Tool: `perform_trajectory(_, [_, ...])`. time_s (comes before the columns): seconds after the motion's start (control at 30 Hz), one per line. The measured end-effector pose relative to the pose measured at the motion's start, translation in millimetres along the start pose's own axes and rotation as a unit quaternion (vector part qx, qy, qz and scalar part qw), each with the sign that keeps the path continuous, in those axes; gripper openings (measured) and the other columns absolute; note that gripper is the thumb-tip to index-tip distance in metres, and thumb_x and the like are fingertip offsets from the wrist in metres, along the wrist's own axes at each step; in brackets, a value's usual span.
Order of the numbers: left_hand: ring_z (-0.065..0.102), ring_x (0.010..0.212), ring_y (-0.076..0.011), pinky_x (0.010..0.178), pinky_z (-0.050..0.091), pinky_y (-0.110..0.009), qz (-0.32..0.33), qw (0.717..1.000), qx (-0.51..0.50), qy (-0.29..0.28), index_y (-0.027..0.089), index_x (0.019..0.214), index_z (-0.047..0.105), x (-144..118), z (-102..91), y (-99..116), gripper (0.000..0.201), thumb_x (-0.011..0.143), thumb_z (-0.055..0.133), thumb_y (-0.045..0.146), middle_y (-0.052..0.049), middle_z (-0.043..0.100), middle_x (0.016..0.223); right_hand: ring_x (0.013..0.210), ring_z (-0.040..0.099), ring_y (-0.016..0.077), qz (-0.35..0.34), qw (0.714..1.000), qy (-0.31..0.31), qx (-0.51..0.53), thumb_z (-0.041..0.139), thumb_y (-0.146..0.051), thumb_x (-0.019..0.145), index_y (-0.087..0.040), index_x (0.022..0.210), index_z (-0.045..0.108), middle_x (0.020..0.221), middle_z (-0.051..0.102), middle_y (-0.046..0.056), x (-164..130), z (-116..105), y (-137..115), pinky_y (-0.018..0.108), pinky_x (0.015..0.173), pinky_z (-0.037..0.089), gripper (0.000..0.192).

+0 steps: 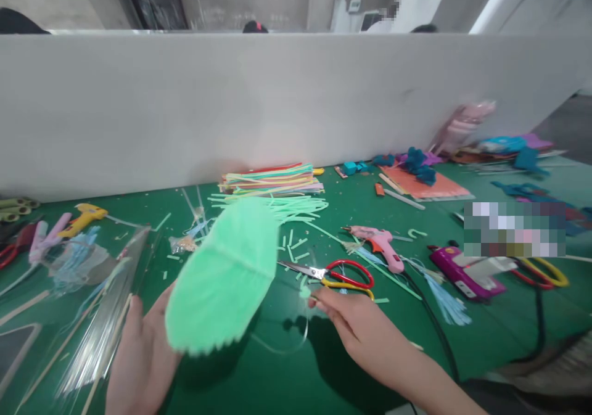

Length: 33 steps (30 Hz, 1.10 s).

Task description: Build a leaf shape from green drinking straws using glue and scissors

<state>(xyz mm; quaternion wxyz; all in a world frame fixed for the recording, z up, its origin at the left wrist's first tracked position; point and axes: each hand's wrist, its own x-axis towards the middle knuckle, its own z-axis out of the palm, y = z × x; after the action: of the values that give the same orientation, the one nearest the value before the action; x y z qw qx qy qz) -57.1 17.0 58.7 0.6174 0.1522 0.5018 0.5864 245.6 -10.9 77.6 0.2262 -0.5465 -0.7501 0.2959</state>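
Observation:
A mint-green fuzzy oval piece [222, 273] with a scalloped lower edge and a crease across it is held up at the centre, slightly blurred. My left hand [143, 347] is at its left edge, thumb standing apart and fingers hidden behind it. My right hand [342, 316] pinches the end of something thin beside a small green fuzzy tip [304, 292]. A thin clear strand [300, 341] curves below, between my right hand and the green piece. Just beyond my right fingers lie scissors [342, 274] with red and yellow handles, among short green pipe cleaner clippings [296, 242].
Bundled coloured pipe cleaners [272, 180] lie against the white partition [277, 106]. A pink glue gun [379, 242] with a cable and a purple device [467, 273] lie right. A yellow glue gun [83, 217] and clear plastic film [102, 322] lie left on the green table [259, 378].

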Motion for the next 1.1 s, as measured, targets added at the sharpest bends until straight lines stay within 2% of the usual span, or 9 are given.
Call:
perform_trajectory(0.13, [0.056,0.123,-0.0318,0.097,0.051,-0.046,-0.021,1.000,-0.011,-0.008,0.022,0.131,0.057,1.3,-1.1,-3.7,0.061,0.085,0.048,0.061,-0.011,0.066,0.128,0.053,0.046,0.0157,0.021,0.997,-0.054,-0.043,0.036,-0.024,0.097,-0.023,0.079,0.055,0.063,0.056,0.000,-3.0,2.7,2.1,0.026,0.053,0.023,0.027])
perform_trajectory(0.3, [0.057,0.122,-0.0347,0.094,0.053,-0.049,-0.052,0.998,-0.015,-0.015,0.022,0.134,0.055,-4.8,6.3,-5.7,0.063,0.083,0.054,0.059,-0.010,0.064,0.132,0.052,0.043,0.0146,0.028,0.996,-0.068,-0.058,0.036,-0.026,0.098,-0.023,0.077,0.053,0.061,0.054,-0.001,-1.1,7.8,3.6,0.026,0.052,0.020,0.027])
perform_trajectory(0.47, [0.059,0.120,-0.0322,0.095,0.053,-0.044,-0.058,0.998,0.028,-0.015,0.025,0.133,0.056,-6.7,7.1,-6.7,0.056,0.081,0.063,0.044,-0.007,0.066,0.128,0.054,0.045,0.0148,0.016,0.997,-0.056,-0.052,0.038,-0.026,0.097,-0.022,0.079,0.056,0.065,0.057,0.001,1.5,12.8,2.3,0.027,0.053,0.021,0.026])
perform_trajectory(0.6, [0.055,0.125,-0.0312,0.094,0.054,-0.041,-0.016,0.999,-0.035,-0.020,0.026,0.128,0.060,-10.0,11.3,-4.1,0.056,0.081,0.057,0.056,-0.007,0.069,0.124,0.063,0.051,0.0170,0.027,0.997,-0.013,0.071,0.039,-0.035,0.098,-0.022,0.083,0.063,0.073,0.062,0.003,6.4,14.6,-6.6,0.027,0.058,0.030,0.031])
perform_trajectory(0.7, [0.054,0.126,-0.0331,0.096,0.052,-0.052,0.031,0.993,-0.104,-0.053,0.026,0.125,0.061,-16.0,29.5,-6.3,0.066,0.077,0.052,0.071,-0.009,0.068,0.124,0.066,0.051,0.0168,0.059,0.973,0.012,0.223,0.041,-0.043,0.098,-0.023,0.093,0.066,0.074,0.060,0.001,14.8,19.2,-16.0,0.027,0.059,0.034,0.032])
perform_trajectory(0.77, [0.051,0.127,-0.0372,0.099,0.048,-0.057,0.039,0.990,-0.065,-0.116,0.021,0.126,0.060,-19.7,46.6,-14.0,0.077,0.072,0.054,0.076,-0.013,0.062,0.131,0.060,0.045,0.0145,0.076,0.950,0.013,0.303,0.040,-0.045,0.098,-0.022,0.096,0.063,0.068,0.053,-0.001,22.4,24.6,-21.8,0.025,0.057,0.032,0.032])
perform_trajectory(0.83, [0.052,0.126,-0.0352,0.103,0.045,-0.051,0.021,0.984,0.043,-0.170,0.019,0.125,0.061,-20.8,62.6,-26.0,0.064,0.074,0.069,0.057,-0.014,0.060,0.135,0.055,0.039,0.0122,0.075,0.933,0.010,0.352,0.040,-0.044,0.098,-0.021,0.083,0.059,0.064,0.046,-0.003,30.0,31.1,-26.5,0.025,0.054,0.030,0.033])
perform_trajectory(0.93, [0.061,0.116,-0.0283,0.101,0.046,-0.043,0.036,0.969,0.169,-0.178,0.019,0.123,0.063,-15.5,77.7,-42.7,0.049,0.081,0.069,0.043,-0.013,0.066,0.126,0.054,0.036,0.0108,0.073,0.918,-0.001,0.389,0.042,-0.045,0.097,-0.020,0.068,0.049,0.061,0.042,-0.004,37.2,40.9,-31.0,0.024,0.053,0.027,0.039])
perform_trajectory(1.1, [0.069,0.095,-0.0208,0.093,0.050,-0.034,0.069,0.970,0.168,-0.161,0.015,0.110,0.070,1.9,80.7,-45.9,0.036,0.081,0.070,0.038,-0.010,0.074,0.108,0.053,0.034,0.0102,0.099,0.890,-0.041,0.443,0.045,-0.046,0.095,-0.020,0.076,0.056,0.064,0.044,-0.004,35.8,50.7,-32.9,0.024,0.050,0.024,0.034])
